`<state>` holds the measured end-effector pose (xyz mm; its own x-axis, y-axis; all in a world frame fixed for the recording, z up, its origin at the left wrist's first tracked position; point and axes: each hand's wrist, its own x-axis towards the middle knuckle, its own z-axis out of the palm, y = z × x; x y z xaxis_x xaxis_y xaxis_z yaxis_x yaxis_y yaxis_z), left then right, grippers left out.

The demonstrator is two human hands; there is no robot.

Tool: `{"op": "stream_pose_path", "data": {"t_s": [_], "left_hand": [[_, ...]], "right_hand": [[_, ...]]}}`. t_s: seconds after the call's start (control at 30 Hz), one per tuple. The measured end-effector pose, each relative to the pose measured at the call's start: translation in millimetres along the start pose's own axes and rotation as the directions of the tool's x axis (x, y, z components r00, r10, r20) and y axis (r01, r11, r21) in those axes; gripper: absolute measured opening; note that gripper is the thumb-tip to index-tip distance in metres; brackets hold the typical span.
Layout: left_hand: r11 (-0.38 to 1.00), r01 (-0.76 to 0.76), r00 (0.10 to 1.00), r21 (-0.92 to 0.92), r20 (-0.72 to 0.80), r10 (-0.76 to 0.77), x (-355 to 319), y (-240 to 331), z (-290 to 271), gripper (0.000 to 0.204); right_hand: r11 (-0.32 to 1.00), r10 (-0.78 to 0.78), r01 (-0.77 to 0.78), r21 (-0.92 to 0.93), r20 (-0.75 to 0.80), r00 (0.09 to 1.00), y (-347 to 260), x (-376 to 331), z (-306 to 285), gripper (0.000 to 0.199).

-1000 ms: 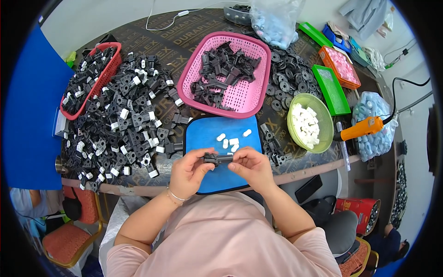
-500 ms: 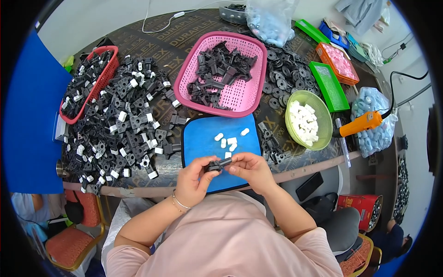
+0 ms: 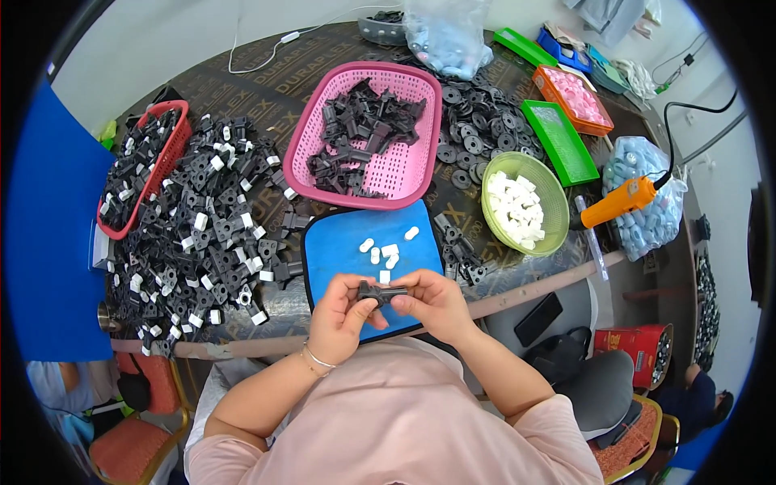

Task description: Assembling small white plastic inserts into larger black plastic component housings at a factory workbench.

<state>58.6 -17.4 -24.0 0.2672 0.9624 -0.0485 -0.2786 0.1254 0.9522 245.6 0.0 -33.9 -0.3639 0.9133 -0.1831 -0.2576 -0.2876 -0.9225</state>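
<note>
Over the near part of a blue mat [image 3: 339, 250] I hold one black plastic part [image 3: 383, 293] lying roughly level. My left hand [image 3: 341, 311] pinches its wider end between thumb and fingers. Its narrower end is in the fingers of my right hand [image 3: 436, 303]. Several small white plastic pieces [image 3: 390, 250] lie scattered on the mat just beyond my hands. Beyond the mat stands a pink basket [image 3: 295, 153] with a heap of black plastic parts [image 3: 368, 121] in it. A few more black parts [image 3: 457, 242] lie right of the mat.
Left is a large pile of black parts with white pieces [image 3: 210, 194], beside a red basket [image 3: 166, 174]. A green basket [image 3: 493, 218] of white pieces, black discs [image 3: 485, 121], green tray [image 3: 558, 141], orange electric screwdriver [image 3: 618, 202] and bag of blue pieces [image 3: 647, 174] are right.
The black part has turned from slanting to nearly level between my hands. My view has shifted a little, so the table's contents sit further left.
</note>
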Motion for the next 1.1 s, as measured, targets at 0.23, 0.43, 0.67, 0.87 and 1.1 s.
{"op": "stream_pose_path", "data": {"t_s": [0.23, 0.43, 0.67, 0.87, 1.1], "left_hand": [[0.996, -0.053, 0.998, 0.065, 0.023, 0.051, -0.2, 0.7, -3.0, 0.022], [0.994, 0.011, 0.994, 0.112, -0.108, 0.001, 16.8, 10.3, -18.8, 0.021], [0.969, 0.05, 0.997, 0.243, -0.074, -0.033, 19.6, 10.3, -17.8, 0.022], [0.825, -0.071, 0.988, 0.561, 0.151, -0.017, 23.1, 7.3, -3.6, 0.02], [0.713, -0.184, 0.979, 0.676, 0.189, 0.074, 26.5, 3.7, -1.5, 0.02]], "right_hand": [[0.999, -0.029, 0.029, 0.02, -0.007, 1.0, -5.3, 7.9, -2.0, 0.016], [0.045, -0.481, 0.36, -0.932, 0.295, 0.825, -27.8, 62.2, -45.5, 0.035], [0.392, -0.294, 0.222, -0.893, 0.108, 0.95, -35.4, 39.2, -32.5, 0.03], [0.803, -0.061, 0.092, -0.588, 0.072, 0.996, 9.7, 12.7, -27.6, 0.025], [0.787, 0.109, -0.127, -0.603, -0.066, 0.992, 3.1, 12.0, -18.2, 0.02]]}}
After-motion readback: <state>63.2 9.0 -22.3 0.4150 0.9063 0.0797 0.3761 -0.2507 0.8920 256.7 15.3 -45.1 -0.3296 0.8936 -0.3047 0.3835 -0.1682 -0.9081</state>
